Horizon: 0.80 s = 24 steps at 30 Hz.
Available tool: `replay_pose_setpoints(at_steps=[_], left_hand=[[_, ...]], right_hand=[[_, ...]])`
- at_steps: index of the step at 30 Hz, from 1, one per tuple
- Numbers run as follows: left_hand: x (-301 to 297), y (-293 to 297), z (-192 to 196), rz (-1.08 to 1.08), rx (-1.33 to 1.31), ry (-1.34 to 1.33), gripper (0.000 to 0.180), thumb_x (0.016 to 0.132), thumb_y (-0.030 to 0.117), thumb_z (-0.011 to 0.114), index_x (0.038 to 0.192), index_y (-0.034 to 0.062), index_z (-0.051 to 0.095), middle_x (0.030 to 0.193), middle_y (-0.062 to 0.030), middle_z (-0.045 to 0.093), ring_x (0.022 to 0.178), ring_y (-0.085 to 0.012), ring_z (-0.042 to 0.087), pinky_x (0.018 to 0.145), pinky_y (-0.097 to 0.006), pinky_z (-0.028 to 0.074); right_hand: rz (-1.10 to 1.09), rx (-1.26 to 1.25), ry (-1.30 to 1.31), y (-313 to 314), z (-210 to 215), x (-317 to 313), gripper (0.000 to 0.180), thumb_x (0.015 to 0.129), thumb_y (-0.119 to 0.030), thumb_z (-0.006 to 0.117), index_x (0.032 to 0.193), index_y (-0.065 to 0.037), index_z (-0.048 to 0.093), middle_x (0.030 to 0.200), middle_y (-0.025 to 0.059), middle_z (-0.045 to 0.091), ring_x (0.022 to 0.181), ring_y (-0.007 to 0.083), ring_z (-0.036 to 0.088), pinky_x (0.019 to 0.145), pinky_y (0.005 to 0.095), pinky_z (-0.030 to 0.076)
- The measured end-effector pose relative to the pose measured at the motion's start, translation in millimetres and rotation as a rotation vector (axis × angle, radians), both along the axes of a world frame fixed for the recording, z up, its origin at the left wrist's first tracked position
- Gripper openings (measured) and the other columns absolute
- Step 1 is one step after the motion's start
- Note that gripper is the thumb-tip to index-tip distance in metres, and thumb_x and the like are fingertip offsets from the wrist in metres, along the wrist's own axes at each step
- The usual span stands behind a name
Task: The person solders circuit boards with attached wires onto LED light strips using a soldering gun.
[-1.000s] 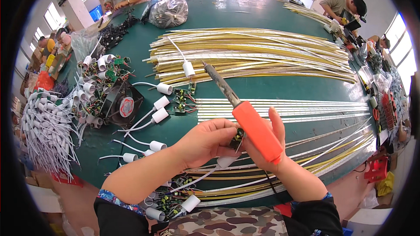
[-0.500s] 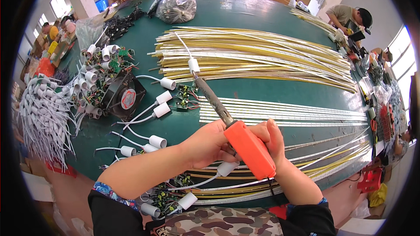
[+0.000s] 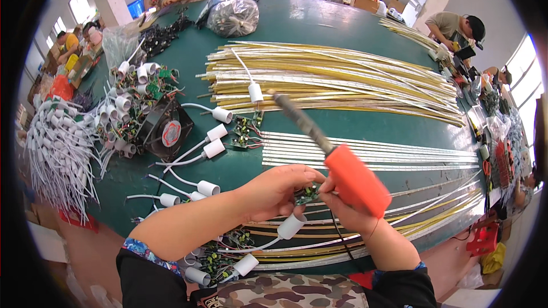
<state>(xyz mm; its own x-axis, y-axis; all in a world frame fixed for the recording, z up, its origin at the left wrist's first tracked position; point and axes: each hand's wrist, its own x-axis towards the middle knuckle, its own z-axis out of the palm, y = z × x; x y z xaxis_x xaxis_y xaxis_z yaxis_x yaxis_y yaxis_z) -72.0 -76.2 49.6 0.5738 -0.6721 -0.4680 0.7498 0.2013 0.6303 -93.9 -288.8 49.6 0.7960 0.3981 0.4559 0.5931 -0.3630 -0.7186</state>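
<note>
Head view: the small circuit board [image 3: 306, 195] sits between the two hands, in front of the body and above the near light strips [image 3: 419, 215] on the green table [image 3: 319, 20]. The left hand [image 3: 273, 193] pinches it from the left, thumb above and fingers curled beneath; the right hand [image 3: 348, 208] is closed around the orange handle of a soldering iron [image 3: 358, 181], its thumb and finger narrowed close to the board's right edge. Whether those fingertips touch the board or hold a lead there is too small to tell. For good work at this point, it would be sensible to keep the board level and steady in the left grip, seat any lead with the fingertips only while the hot tip points away, and keep the iron's cord [image 3: 338, 229] from tugging. The white lamp cap [image 3: 291, 226] just below the board could pull on it if it is joined, so its weight deserves some slack. As for pose, the left forearm [image 3: 188, 221] slants inward from the lower left and the right forearm [image 3: 394, 248] leans in from the lower right, the hands nearly meeting; the iron tilts up and leftward, its tip well apart from the board.
</note>
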Motion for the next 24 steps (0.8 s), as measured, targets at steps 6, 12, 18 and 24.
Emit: replay_pose_setpoints(at_steps=[6, 12, 18, 24], left_hand=[[5, 8, 6, -0.117, -0.037, -0.144, 0.018, 0.099, 0.016, 0.063, 0.113, 0.0054, 0.065, 0.079, -0.0007, 0.06, 0.058, -0.0059, 0.051, 0.051, -0.019, 0.04], [9, 18, 40, -0.182, 0.157, -0.234, 0.02, 0.096, 0.013, 0.065, 0.11, -0.0011, 0.067, 0.075, -0.0016, 0.06, 0.061, -0.0069, 0.054, 0.054, -0.022, 0.04], [10, 31, 41, 0.068, 0.327, -0.875, 0.013, 0.097, 0.007, 0.065, 0.107, -0.0004, 0.067, 0.093, -0.0036, 0.068, 0.079, -0.0134, 0.067, 0.072, -0.026, 0.053], [3, 52, 81, 0.13, 0.451, -0.673, 0.014, 0.096, 0.005, 0.065, 0.108, -0.0013, 0.062, 0.09, -0.0079, 0.07, 0.082, -0.0142, 0.07, 0.071, -0.027, 0.058]], right_hand=[[0.138, 0.694, 0.64, -6, -8, -8, 0.035, 0.087, 0.0, 0.075, 0.118, -0.001, 0.059, 0.093, 0.0019, 0.065, 0.087, 0.0102, 0.062, 0.08, 0.0269, 0.051], [0.045, 1.02, 0.661, -13, -6, 8, 0.036, 0.085, 0.0, 0.074, 0.116, -0.003, 0.056, 0.089, 0.0013, 0.063, 0.075, 0.0096, 0.059, 0.062, 0.0259, 0.051], [-0.014, 0.887, 0.682, -11, -1, 1, 0.034, 0.084, 0.0, 0.072, 0.114, -0.002, 0.057, 0.086, 0.0034, 0.061, 0.074, 0.012, 0.058, 0.063, 0.0282, 0.05], [-0.053, 0.782, 0.706, -11, 2, 3, 0.032, 0.084, 0.001, 0.072, 0.113, -0.002, 0.057, 0.087, 0.0013, 0.064, 0.074, 0.0088, 0.059, 0.065, 0.0265, 0.05]])
